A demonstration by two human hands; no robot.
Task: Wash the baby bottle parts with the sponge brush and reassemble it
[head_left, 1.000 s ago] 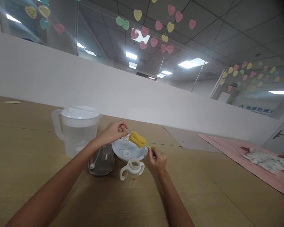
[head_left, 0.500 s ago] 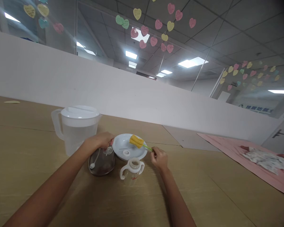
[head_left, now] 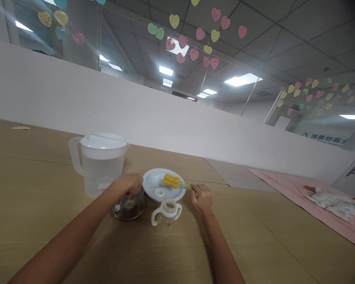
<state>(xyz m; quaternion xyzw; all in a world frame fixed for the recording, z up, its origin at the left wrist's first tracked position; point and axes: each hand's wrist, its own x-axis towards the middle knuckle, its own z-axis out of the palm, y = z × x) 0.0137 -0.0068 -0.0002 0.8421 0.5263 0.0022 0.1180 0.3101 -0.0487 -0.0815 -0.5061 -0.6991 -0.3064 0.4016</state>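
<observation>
My right hand [head_left: 202, 199] is closed on the green handle of a brush with a yellow sponge head [head_left: 171, 181], held over a white plate [head_left: 179, 194]. A small white ring [head_left: 159, 192] lies on the plate. My left hand [head_left: 130, 184] is closed over a clear, dark-looking bowl [head_left: 129, 213], reaching into its top. A small clear part with a white tube shows below the fingers, but its hold is partly hidden. A clear bottle with white handles [head_left: 167, 213] stands uncapped in front of the plate.
A translucent lidded pitcher [head_left: 102, 167] stands behind my left forearm. A pink cloth [head_left: 290, 193] with a patterned garment [head_left: 334, 202] lies at the right. A white partition [head_left: 165, 126] borders the table's back.
My left hand has lowered a little into the bowl with the small clear part. The brush head has tilted closer to level. The whole view has shifted slightly.
</observation>
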